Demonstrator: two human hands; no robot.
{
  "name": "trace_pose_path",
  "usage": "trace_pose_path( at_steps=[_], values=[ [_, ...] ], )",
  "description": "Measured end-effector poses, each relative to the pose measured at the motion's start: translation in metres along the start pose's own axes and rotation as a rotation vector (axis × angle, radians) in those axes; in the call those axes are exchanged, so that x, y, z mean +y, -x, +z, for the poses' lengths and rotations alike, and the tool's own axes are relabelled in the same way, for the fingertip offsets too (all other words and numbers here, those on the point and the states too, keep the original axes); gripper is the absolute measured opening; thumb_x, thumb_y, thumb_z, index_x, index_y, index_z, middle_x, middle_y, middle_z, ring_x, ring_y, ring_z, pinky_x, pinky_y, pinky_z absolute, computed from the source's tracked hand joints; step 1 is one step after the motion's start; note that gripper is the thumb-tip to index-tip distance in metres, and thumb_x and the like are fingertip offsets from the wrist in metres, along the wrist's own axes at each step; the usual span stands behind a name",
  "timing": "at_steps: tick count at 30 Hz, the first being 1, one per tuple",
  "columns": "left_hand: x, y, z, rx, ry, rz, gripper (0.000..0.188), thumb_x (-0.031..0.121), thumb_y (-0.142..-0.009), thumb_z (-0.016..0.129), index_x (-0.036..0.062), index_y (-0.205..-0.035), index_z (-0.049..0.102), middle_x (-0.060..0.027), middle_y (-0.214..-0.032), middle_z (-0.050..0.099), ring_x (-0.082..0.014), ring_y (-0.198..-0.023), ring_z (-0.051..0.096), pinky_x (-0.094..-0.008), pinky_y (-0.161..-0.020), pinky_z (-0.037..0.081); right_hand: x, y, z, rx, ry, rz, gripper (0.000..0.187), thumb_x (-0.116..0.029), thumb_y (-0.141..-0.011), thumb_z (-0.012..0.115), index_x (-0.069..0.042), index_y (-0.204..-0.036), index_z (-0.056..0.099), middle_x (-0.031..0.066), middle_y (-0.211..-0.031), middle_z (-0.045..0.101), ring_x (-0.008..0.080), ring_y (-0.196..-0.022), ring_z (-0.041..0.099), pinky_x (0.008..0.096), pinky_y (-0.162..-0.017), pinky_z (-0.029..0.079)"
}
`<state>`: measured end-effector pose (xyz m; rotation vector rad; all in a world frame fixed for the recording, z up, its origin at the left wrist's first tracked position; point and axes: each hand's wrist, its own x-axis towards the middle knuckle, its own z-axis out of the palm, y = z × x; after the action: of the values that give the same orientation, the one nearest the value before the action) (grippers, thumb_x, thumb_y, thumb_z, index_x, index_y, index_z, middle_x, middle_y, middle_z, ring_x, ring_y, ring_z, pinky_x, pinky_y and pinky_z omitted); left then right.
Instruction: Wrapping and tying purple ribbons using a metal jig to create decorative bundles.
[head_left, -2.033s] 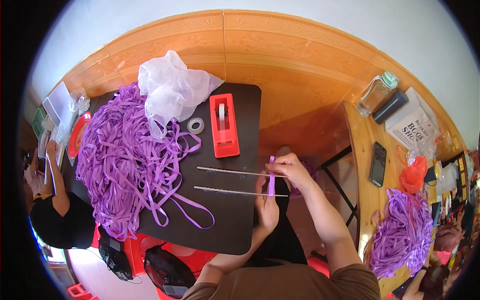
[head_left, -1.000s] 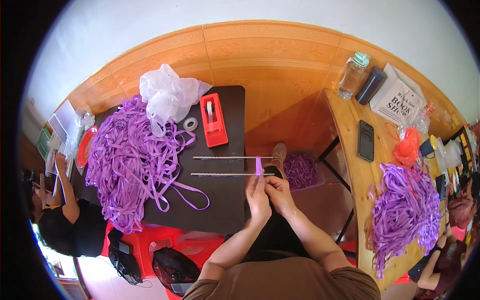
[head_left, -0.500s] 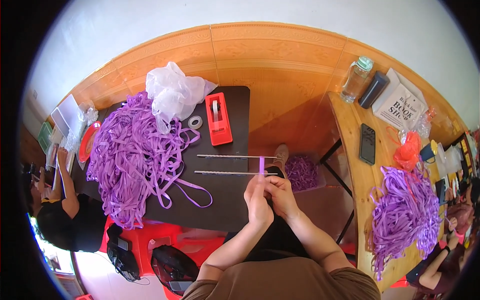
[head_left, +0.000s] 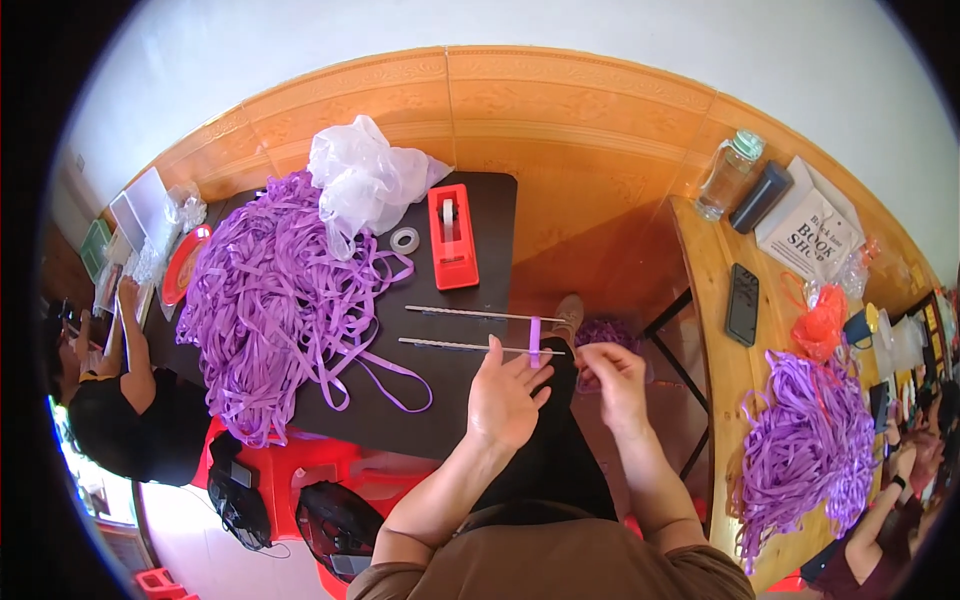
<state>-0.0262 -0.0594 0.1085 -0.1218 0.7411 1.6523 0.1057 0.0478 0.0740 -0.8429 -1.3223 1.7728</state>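
Two thin metal rods (head_left: 470, 314) jut side by side past the right edge of the dark table. A short band of purple ribbon (head_left: 535, 343) spans both rods near their free ends. My left hand (head_left: 503, 400) is open, palm up, its fingers just below the band and beside the nearer rod. To the right of the rod tips, my right hand (head_left: 615, 385) is closed in a pinch; what it holds, if anything, I cannot make out. On the table's left side lies a large heap of purple ribbon (head_left: 260, 300), with a loose loop trailing toward the rods.
A red tape dispenser (head_left: 455, 270), a tape roll (head_left: 405, 240) and a white plastic bag (head_left: 365, 180) lie on the dark table. Another ribbon heap (head_left: 805, 450) and a phone (head_left: 742, 305) are on the wooden table at right. A person (head_left: 130, 410) works at far left.
My hands have come apart. The left has opened and turned palm up; the right has moved off to the right. The ribbon band stays across the rods.
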Motion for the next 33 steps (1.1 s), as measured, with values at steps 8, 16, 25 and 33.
trace_pose_path(
  at_steps=[8, 16, 25, 33],
  values=[
    [0.009, 0.001, -0.008, -0.168, 0.056, -0.08, 0.084, 0.062, -0.091, 0.034, -0.0078, -0.137, 0.03, -0.0222, -0.138, 0.038, -0.0374, -0.129, 0.035, -0.0386, -0.106, 0.023, -0.034, -0.076, 0.065, -0.329, 0.157, -0.072, 0.018, -0.016, -0.087, 0.064, 0.0, -0.094, 0.065, 0.0005, -0.079, 0.061, 0.0053, -0.072, 0.052, 0.0194, -0.061, 0.04],
    [0.009, -0.002, -0.013, -0.197, 0.139, -0.115, 0.081, 0.06, -0.09, 0.041, -0.0061, -0.137, 0.03, -0.0202, -0.137, 0.039, -0.0323, -0.127, 0.037, -0.0403, -0.107, 0.024, -0.022, -0.151, 0.159, -0.335, 0.501, 0.076, 0.022, -0.024, -0.086, 0.068, -0.002, -0.082, 0.068, -0.0022, -0.071, 0.058, 0.0054, -0.067, 0.047, 0.0231, -0.059, 0.035],
    [0.007, -0.001, -0.015, -0.214, 0.204, -0.087, 0.085, 0.056, -0.09, 0.045, -0.0094, -0.138, 0.02, -0.0191, -0.135, 0.039, -0.0307, -0.125, 0.037, -0.041, -0.109, 0.025, -0.028, -0.14, 0.19, -0.201, 0.238, -0.058, 0.019, -0.015, -0.081, 0.067, 0.0, -0.071, 0.064, 0.0031, -0.066, 0.059, 0.0093, -0.063, 0.051, 0.0278, -0.059, 0.04],
    [0.007, 0.002, -0.013, -0.206, 0.189, -0.075, 0.073, 0.054, -0.095, 0.037, -0.0073, -0.133, 0.034, -0.0169, -0.134, 0.043, -0.0276, -0.123, 0.041, -0.0401, -0.107, 0.028, -0.004, -0.106, 0.166, -0.215, 0.326, -0.206, 0.018, -0.01, -0.079, 0.067, 0.001, -0.067, 0.061, 0.0061, -0.075, 0.055, 0.0129, -0.079, 0.05, 0.0284, -0.068, 0.039]
  ],
)
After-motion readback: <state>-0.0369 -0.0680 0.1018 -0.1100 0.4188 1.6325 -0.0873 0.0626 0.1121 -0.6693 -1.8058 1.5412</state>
